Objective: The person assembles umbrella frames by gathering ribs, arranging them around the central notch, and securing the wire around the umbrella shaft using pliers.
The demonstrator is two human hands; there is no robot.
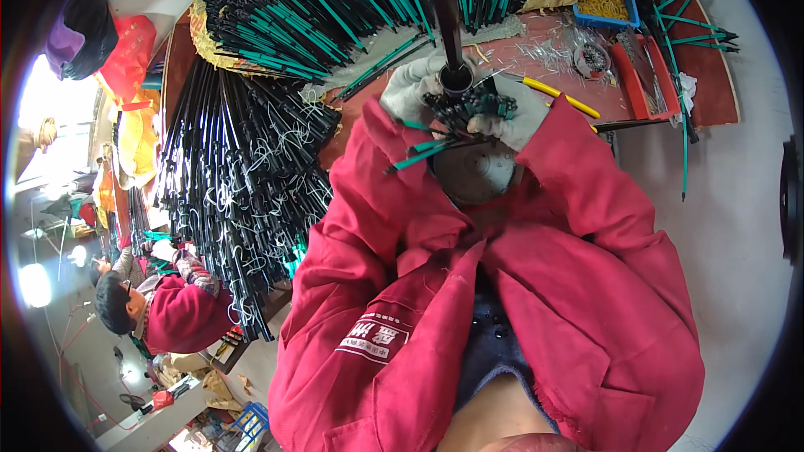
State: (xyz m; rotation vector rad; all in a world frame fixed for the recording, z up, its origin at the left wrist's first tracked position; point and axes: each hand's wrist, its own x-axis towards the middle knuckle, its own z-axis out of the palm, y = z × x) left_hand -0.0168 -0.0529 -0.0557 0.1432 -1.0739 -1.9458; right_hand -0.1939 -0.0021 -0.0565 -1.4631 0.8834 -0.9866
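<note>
In grey-white work gloves, both my hands are raised at the near edge of a red tabletop [607, 100]. My left hand [407, 90] is closed around the lower end of a thick dark tube [446, 12] that rises away from me. Beside it, my right hand [517, 120] pinches a dense cluster of black and green ribs [471, 110], which look like part of an umbrella frame. Some green rib ends stick out to the left below my left hand. A round grey metal disc [474, 173] sits beneath the cluster. My fingers partly hide the joints.
Bundles of green-and-black ribs [310, 17] fill the table's far side. Black shafts [243, 167] with white ties are heaped at left. A blue bin [618, 21], red tray [630, 75], yellow-handled tool [559, 96] and loose wires lie right. Another person [180, 310] works at far left.
</note>
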